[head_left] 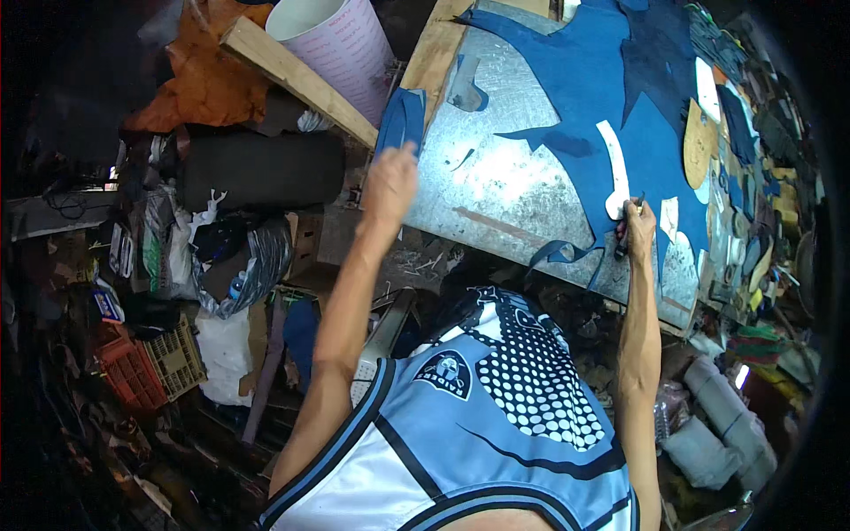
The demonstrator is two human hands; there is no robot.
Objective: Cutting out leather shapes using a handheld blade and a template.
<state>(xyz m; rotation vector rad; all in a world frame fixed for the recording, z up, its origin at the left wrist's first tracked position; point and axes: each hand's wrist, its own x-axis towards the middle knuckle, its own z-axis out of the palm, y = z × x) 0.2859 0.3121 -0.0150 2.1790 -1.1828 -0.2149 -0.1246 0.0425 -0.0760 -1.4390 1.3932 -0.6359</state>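
Observation:
At the table's left edge, my left hand (391,186) is closed at the lower end of some cut blue leather pieces (400,119); its fingertips are slightly blurred. My right hand (639,232) is closed around a dark, reddish-handled tool (622,239) whose kind I cannot make out. Just beyond those fingers lies a long white pattern piece (613,164) with a rounded lower end. Beneath it spreads a large blue leather hide (567,80) with jagged cut edges. A thin blue offcut (562,252) hangs over the near edge of the table.
The metal-topped table (496,177) has a wooden border. Tan and white patterns (699,146) lie at its right. A white bucket (332,40), a wooden plank (297,80) and orange leather (208,75) stand far left. Crates (133,367) and bags (243,265) crowd the left side.

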